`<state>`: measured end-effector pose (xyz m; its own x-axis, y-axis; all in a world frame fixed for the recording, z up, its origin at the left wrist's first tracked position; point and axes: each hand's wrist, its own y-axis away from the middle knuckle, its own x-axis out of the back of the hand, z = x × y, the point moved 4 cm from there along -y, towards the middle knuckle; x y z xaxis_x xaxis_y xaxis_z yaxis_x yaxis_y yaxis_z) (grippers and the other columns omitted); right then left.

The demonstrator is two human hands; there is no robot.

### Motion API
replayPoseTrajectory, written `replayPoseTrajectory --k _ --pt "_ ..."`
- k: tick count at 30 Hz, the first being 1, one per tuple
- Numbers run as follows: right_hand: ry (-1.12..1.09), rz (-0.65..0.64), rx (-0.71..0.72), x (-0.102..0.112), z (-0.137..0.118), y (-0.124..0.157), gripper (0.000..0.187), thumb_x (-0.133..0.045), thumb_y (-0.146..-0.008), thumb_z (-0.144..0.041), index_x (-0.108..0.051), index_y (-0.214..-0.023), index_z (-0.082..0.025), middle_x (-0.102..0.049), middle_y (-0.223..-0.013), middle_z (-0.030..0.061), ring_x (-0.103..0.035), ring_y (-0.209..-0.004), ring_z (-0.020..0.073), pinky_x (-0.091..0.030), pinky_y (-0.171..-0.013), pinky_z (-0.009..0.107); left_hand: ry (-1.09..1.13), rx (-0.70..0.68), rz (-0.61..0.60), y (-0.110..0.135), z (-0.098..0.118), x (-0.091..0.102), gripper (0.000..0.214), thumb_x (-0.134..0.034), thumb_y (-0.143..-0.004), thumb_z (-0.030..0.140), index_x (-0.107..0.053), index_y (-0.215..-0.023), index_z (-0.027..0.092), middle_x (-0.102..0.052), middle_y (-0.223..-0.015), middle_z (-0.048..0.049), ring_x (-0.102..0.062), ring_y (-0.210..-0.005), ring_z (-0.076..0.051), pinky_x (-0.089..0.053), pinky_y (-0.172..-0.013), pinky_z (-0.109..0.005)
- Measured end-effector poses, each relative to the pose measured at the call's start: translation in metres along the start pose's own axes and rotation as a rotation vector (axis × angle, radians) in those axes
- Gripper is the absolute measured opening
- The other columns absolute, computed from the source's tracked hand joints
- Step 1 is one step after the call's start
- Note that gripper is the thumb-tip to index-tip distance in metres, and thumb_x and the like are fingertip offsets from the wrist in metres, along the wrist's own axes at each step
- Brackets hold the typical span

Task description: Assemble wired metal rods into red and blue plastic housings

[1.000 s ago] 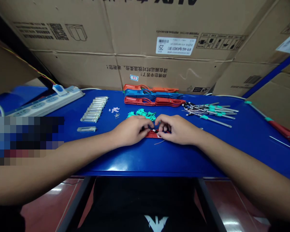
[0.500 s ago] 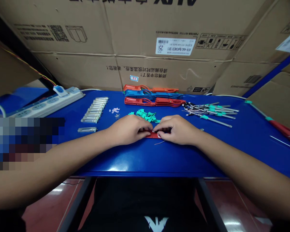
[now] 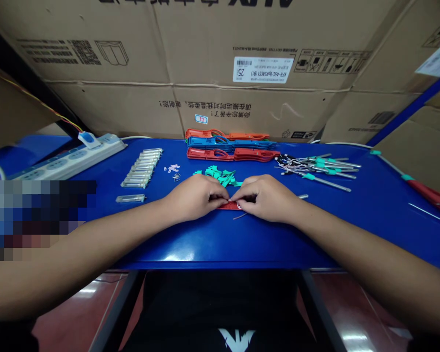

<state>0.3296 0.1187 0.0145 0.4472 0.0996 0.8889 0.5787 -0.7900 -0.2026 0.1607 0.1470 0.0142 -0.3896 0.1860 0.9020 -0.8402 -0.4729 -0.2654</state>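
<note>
Now, from the head camera, the left hand (image 3: 194, 198) and right hand (image 3: 266, 198) curl inward, fingertips meeting in a pinch over a red plastic holder (image 3: 227, 206) on the blue tabletop (image 3: 190, 239); the fingers hide what they pinch. A thin wire (image 3: 240, 215) pokes out just below the holder. Green clips (image 3: 220, 176) lie just beyond it, clear tubes (image 3: 141, 168) well to its left, and green-sleeved pins (image 3: 319, 171) well to its right. Fine work like this goes best with steady wrists and a light, even pinch.
</note>
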Motion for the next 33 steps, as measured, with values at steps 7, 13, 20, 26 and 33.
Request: replayPoseTrajectory --k 7,13,20,26,33 --pt "-0.012 -0.046 0.068 -0.005 0.0 -0.001 0.024 -0.063 -0.088 -0.013 -0.08 -0.101 -0.023 -0.076 -0.093 0.0041 -0.07 -0.083 0.017 -0.053 -0.079 0.029 -0.094 -0.05 -0.05 0.001 0.006 -0.001 0.015 -0.062 -0.092 0.021 -0.077 -0.096 0.02 -0.076 -0.09 -0.0035 -0.071 -0.083 -0.018 -0.053 -0.078 -0.03" --pt "-0.026 -0.067 0.104 0.018 0.009 0.008 0.027 -0.057 -0.095 -0.018 -0.075 -0.114 -0.022 -0.076 -0.109 0.0049 -0.07 -0.097 0.0179 -0.052 -0.087 0.031 -0.08 0.03 -0.056 0.001 0.006 -0.002 0.012 -0.065 -0.092 0.023 -0.075 -0.098 0.02 -0.073 -0.088 -0.0027 -0.069 -0.081 -0.017 -0.052 -0.076 -0.028" --pt "0.039 -0.215 0.091 0.053 0.035 0.027 0.016 -0.063 -0.091 -0.029 -0.075 -0.1 -0.022 -0.075 -0.098 0.0033 -0.069 -0.087 0.0172 -0.051 -0.081 0.031 -0.06 0.022 -0.063 0.002 0.004 0.002 0.015 -0.064 -0.092 0.023 -0.076 -0.1 0.021 -0.074 -0.089 -0.0035 -0.068 -0.081 -0.016 -0.052 -0.076 -0.028" --pt "0.046 -0.321 0.083 0.038 0.029 0.025 0.014 -0.064 -0.089 -0.026 -0.072 -0.099 -0.021 -0.071 -0.098 0.004 -0.065 -0.088 0.018 -0.047 -0.077 0.03 -0.068 0.034 -0.087 0.003 0.003 0.006 0.015 -0.066 -0.088 0.022 -0.077 -0.099 0.02 -0.073 -0.085 -0.0029 -0.065 -0.075 -0.015 -0.049 -0.069 -0.026" --pt "0.056 -0.36 0.056 0.036 0.02 0.025 0.021 -0.059 -0.082 -0.016 -0.069 -0.1 -0.02 -0.067 -0.094 0.0036 -0.06 -0.078 0.016 -0.042 -0.069 0.027 -0.086 -0.027 -0.153 0.004 0.003 0.0 0.034 -0.053 -0.097 0.022 -0.069 -0.126 0.03 -0.064 -0.09 -0.0038 -0.061 -0.079 -0.015 -0.047 -0.07 -0.025"
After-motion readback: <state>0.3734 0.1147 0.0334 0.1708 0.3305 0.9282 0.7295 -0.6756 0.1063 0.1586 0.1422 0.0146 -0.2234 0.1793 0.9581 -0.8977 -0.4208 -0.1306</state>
